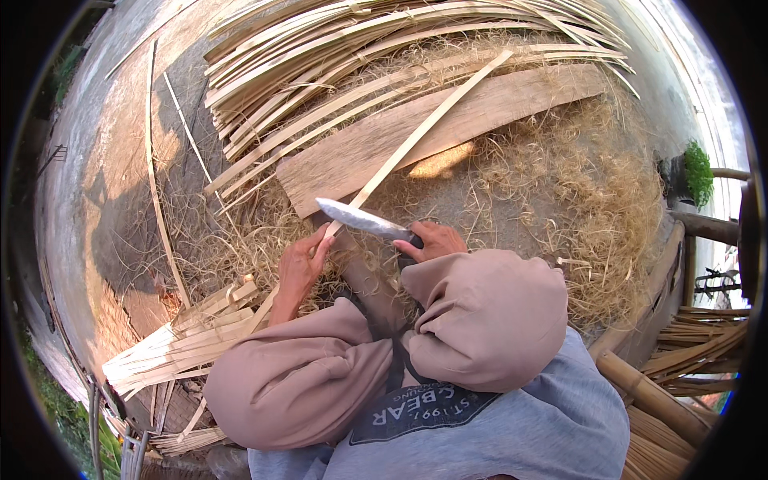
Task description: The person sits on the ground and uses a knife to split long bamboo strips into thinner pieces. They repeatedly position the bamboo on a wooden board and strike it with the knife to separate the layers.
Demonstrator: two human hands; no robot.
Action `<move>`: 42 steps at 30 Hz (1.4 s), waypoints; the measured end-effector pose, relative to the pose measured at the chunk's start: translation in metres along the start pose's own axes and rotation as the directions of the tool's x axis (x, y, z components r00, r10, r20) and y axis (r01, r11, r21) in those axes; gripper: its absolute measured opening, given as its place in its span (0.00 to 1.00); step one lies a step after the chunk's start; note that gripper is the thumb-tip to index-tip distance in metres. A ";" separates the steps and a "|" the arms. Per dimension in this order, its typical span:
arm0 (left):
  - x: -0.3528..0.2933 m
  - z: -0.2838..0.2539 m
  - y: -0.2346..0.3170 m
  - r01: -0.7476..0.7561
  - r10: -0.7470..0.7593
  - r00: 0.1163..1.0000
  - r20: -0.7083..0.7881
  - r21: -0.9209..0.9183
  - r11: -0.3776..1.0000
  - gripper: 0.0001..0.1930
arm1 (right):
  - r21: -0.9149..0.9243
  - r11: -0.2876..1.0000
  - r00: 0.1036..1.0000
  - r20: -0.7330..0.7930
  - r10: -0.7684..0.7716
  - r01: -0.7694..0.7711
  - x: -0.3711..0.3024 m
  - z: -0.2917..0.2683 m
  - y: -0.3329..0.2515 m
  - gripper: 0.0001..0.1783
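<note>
My right hand [436, 240] grips the handle of a broad steel knife [362, 218], its blade pointing left across a long bamboo strip [432, 120]. My left hand [302, 264] holds that strip just below the blade, fingers wrapped around it. The strip runs from my lap up and right over a wide wooden plank [448, 132] lying on the ground. Both forearms are in brownish sleeves.
A big stack of split bamboo strips [384, 48] lies beyond the plank. Dry shavings [576, 200] cover the ground around me. A smaller bundle of strips [184, 340] lies at my left. Bamboo poles [672, 400] and a potted plant [698, 172] stand at the right.
</note>
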State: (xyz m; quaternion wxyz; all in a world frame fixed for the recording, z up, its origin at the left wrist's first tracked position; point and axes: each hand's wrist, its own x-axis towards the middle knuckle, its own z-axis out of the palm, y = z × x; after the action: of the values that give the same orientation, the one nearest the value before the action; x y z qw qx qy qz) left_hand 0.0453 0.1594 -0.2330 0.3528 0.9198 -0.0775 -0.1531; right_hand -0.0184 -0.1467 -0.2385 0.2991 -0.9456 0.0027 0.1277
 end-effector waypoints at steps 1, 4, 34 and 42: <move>-0.001 0.001 -0.006 -0.036 0.036 0.999 -0.011 -0.061 0.997 0.21 | -0.002 1.000 0.996 -0.089 0.028 -0.028 0.009 -0.008 0.022 0.33; 0.007 -0.005 0.015 0.038 -0.038 0.999 0.036 -0.003 0.999 0.20 | 0.074 0.954 0.914 -0.274 0.299 -0.290 0.062 -0.076 0.101 0.35; -0.002 0.038 0.000 -0.076 0.064 0.997 0.042 0.464 0.883 0.07 | -0.114 0.991 0.991 -0.104 -0.081 0.069 0.002 -0.030 0.006 0.35; -0.001 0.042 0.014 -0.147 0.151 0.988 0.036 0.529 0.836 0.04 | 0.063 0.901 0.840 -0.339 0.423 -0.429 0.073 -0.182 0.155 0.42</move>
State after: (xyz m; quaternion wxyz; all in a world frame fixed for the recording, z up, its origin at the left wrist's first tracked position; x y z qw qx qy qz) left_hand 0.0295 0.1233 -0.2532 0.0965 0.9731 -0.1866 -0.0946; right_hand 0.0831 -0.3720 -0.2004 0.2509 -0.9310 0.2640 0.0235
